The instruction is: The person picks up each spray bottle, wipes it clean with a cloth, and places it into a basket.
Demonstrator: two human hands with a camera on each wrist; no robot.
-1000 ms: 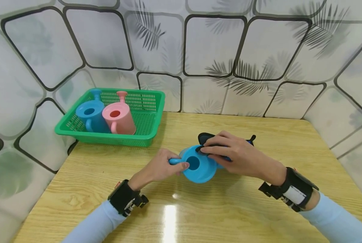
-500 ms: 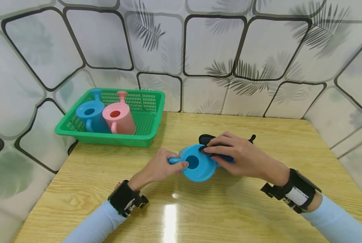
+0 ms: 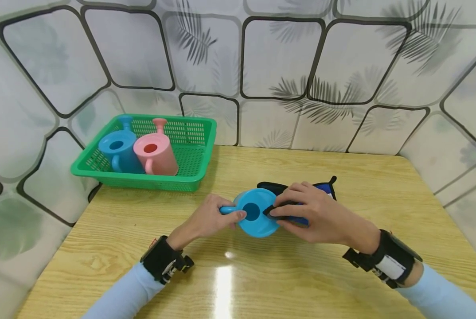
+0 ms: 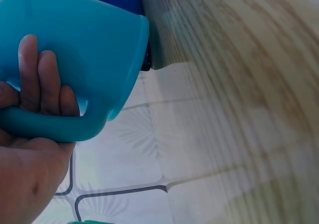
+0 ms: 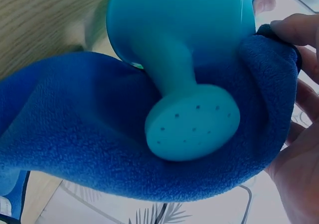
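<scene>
A light-blue toy watering can [image 3: 260, 229] is held tilted over the table, its round top opening facing up. My left hand [image 3: 210, 218] grips its handle, with fingers curled around it in the left wrist view. My right hand [image 3: 311, 212] pinches the black edge of a blue towel [image 5: 75, 124] against the can's top rim. In the right wrist view, the plush cloth drapes under the spout and around the sprinkler head [image 5: 192, 127]. The head's holes face that camera. Part of the cloth is hidden behind my right hand in the head view.
At the back left of the wooden table [image 3: 142, 283] stands a green plastic basket [image 3: 142, 180]. It contains a darker blue watering can [image 3: 128, 157] and a pink watering can [image 3: 164, 155], side by side. A patterned wall covering [image 3: 278, 57] rises behind the table.
My right hand has slid slightly nearer along the can's rim, taking the towel's pinched edge with it. More of the towel shows behind that hand. My left hand keeps its grip on the handle.
</scene>
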